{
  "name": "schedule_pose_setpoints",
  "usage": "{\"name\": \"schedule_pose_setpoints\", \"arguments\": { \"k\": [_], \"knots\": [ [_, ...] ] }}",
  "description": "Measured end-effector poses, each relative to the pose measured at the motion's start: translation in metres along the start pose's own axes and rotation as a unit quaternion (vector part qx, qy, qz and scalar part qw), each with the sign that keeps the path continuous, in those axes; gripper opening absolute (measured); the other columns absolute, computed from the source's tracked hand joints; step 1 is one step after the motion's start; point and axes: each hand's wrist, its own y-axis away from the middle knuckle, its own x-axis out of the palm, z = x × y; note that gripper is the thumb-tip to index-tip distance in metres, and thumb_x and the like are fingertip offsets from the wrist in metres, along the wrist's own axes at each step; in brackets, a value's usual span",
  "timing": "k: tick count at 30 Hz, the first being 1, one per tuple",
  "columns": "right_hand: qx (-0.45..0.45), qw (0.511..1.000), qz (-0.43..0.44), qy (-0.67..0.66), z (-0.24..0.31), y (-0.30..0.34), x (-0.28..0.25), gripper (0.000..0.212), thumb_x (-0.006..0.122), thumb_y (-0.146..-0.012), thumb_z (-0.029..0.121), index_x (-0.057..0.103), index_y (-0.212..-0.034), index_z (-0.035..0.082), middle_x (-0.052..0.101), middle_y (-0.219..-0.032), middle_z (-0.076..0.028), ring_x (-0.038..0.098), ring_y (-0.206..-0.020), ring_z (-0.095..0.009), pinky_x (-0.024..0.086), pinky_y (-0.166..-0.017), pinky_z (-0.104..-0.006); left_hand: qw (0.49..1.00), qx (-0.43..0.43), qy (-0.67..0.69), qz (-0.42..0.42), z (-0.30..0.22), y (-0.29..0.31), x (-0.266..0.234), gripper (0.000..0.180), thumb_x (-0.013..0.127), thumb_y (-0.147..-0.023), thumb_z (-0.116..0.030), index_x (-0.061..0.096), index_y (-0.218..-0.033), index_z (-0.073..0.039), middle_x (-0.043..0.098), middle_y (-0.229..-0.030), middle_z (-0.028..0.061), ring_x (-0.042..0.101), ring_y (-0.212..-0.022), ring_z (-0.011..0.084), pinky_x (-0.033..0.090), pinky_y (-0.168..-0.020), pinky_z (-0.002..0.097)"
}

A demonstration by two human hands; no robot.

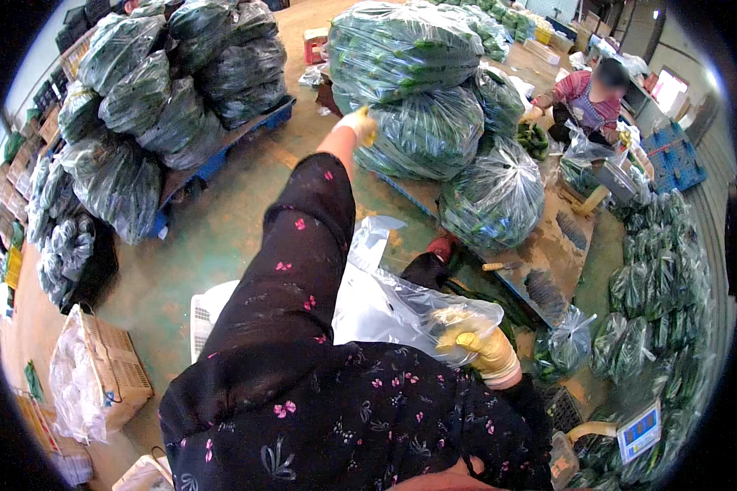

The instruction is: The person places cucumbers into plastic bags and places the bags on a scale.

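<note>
My left arm, in a black flowered sleeve, stretches far forward. At its end my left hand, in a yellow glove, is beside a large clear bag of green vegetables. Its thumb looks apart from the fingers, and I see nothing held in it. Close to my body on the right, my right hand, also yellow-gloved, is closed on a clear plastic bag. That bag spreads across my lap over something white. Whether anything is inside it I cannot make out.
Bulging bags are piled on a blue pallet at left. A knife-like tool with a wooden handle lies on the low platform. Another person sits far right. Filled bags, a scale display and a crate surround me.
</note>
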Motion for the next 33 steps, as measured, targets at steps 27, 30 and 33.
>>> {"name": "schedule_pose_setpoints", "arguments": {
  "k": [27, 30, 33],
  "knots": [
    [-0.062, 0.996, 0.007, 0.062, -0.014, 0.006, -0.003, 0.037, 0.072, -0.078, 0.034, 0.071, -0.087, -0.003, 0.063, -0.113, -0.02, 0.055, -0.109, -0.031, 0.04, -0.096, -0.0405, 0.986, 0.04, -0.08, -0.138, 0.25, 0.291, 0.273, 0.055, 0.053, -0.083, -0.023, 0.046, -0.134, -0.003, 0.065, -0.105, 0.0254, 0.063, -0.094, 0.0402, 0.05, -0.082, 0.0454],
    [0.017, 0.999, -0.029, 0.013, -0.016, 0.015, -0.003, 0.039, 0.071, -0.077, 0.029, 0.068, -0.091, -0.008, 0.064, -0.109, -0.02, 0.059, -0.101, -0.028, 0.044, -0.091, -0.0376, 0.99, -0.021, -0.115, -0.076, 0.278, 0.315, 0.292, 0.055, 0.053, -0.085, -0.025, 0.045, -0.135, -0.002, 0.065, -0.103, 0.0254, 0.063, -0.094, 0.0406, 0.05, -0.083, 0.0453],
    [0.009, 1.0, -0.004, 0.01, -0.015, 0.009, -0.003, 0.054, 0.069, -0.076, 0.026, 0.058, -0.111, -0.013, 0.067, -0.098, -0.019, 0.064, -0.086, -0.024, 0.048, -0.083, -0.0324, 0.993, -0.021, -0.1, -0.063, 0.297, 0.327, 0.308, 0.054, 0.053, -0.086, -0.031, 0.048, -0.133, -0.004, 0.065, -0.102, 0.0261, 0.063, -0.095, 0.0414, 0.049, -0.083, 0.0461]
  ]
}}
